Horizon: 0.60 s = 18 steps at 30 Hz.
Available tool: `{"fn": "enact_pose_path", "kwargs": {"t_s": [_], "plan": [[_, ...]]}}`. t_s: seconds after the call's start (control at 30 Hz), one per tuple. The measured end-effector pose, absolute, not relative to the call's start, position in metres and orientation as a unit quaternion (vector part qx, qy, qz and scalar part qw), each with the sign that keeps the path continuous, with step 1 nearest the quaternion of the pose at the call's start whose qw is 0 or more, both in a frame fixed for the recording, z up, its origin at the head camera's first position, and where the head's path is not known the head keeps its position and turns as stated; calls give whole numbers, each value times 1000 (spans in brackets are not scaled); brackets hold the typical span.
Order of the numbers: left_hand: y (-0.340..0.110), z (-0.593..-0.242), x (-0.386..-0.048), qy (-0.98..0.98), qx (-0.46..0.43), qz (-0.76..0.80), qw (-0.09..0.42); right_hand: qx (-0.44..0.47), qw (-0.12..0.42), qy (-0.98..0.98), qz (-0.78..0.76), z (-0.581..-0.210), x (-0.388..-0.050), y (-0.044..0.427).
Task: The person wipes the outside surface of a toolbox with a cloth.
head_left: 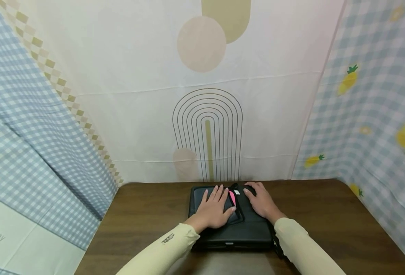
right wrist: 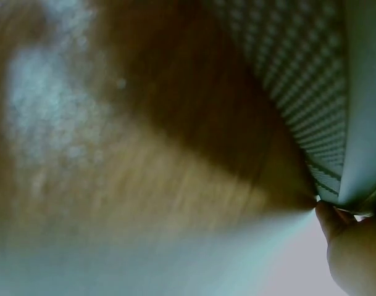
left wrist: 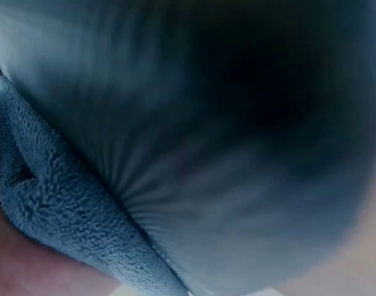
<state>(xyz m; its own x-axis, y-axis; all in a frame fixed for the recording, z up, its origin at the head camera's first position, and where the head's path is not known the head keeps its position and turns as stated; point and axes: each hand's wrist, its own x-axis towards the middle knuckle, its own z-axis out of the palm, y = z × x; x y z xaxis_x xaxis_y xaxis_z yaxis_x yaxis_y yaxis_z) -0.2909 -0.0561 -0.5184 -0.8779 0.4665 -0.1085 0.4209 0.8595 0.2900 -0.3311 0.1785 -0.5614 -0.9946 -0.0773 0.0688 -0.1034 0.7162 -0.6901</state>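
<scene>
So there's one black bag lying flat on one brown wooden table, toward the middle, and two bare hands are on it. Left hand is spread out flat, all five digits showing, palm down on one dark grey-blue panel on top of the bag; it's pressing or resting there, not gripping anything. Right hand sits on the bag's far right part, thumb apart from the fingers, pretty loose, touching it rather than clutching it. Between the two hands I count one pink strip and one small white tag just beside it. There's also one small metallic bit on the bag's near edge. Two pale yellow sleeves, the left one with one dark mark on it. Left wrist view is mostly blurry dark fabric, so no finger count from that one, sorry.
</scene>
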Motion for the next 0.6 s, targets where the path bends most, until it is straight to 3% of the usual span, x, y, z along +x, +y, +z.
{"fn": "enact_pose_path", "kwargs": {"t_s": [0.6], "plan": [[-47,-515,-325,968,179,109,140,52,19,-927,372,-562,-331,178]]}}
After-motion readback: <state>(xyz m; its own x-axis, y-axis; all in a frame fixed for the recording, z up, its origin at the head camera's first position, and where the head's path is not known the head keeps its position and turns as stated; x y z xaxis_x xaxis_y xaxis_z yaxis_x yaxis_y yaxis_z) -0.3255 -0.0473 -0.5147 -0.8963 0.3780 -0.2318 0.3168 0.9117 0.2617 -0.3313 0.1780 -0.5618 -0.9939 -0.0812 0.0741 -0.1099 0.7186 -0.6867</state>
